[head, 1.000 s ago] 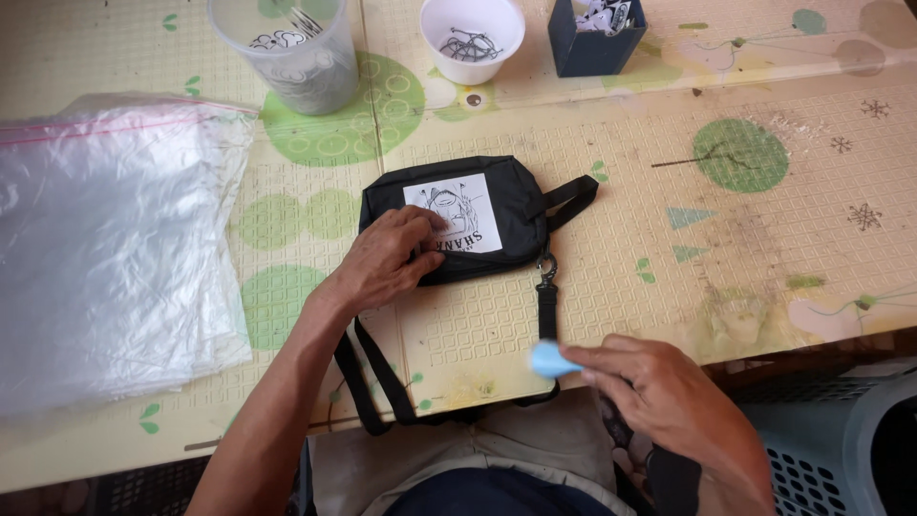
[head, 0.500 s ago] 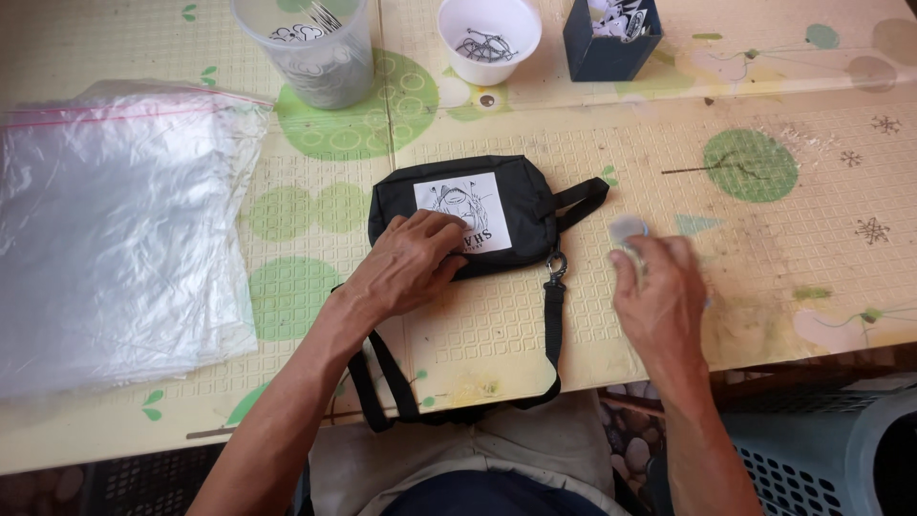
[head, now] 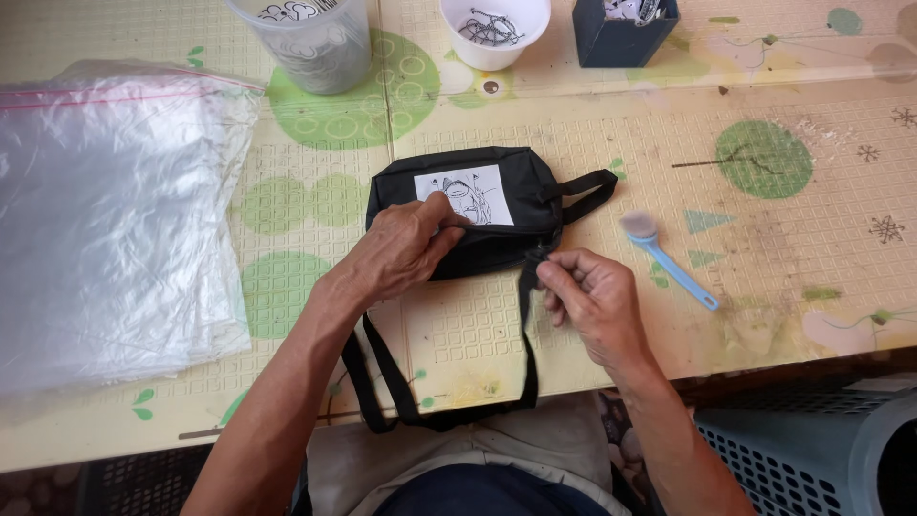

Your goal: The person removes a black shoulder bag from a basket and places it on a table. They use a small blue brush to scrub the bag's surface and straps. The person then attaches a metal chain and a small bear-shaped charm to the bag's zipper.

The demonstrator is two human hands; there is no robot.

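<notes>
A small black pouch bag (head: 506,182) with a white picture patch lies on the yellow patterned mat. My left hand (head: 401,248) presses down on the bag's front left part. My right hand (head: 592,296) pinches the black strap (head: 528,354) just below where it joins the bag's front right corner. The strap loops down over the table's front edge toward my lap. A light blue brush (head: 669,263) lies on the mat to the right of my right hand, apart from it.
A stack of clear plastic bags (head: 105,210) fills the left side. At the back stand a clear plastic cup (head: 310,43), a white bowl of metal bits (head: 495,33) and a dark blue box (head: 626,33). A grey basket (head: 812,449) sits at bottom right.
My right hand carried the blue brush up from the table's front edge, laid it on the mat at right, then moved left and took hold of the strap. The left hand stayed on the bag.
</notes>
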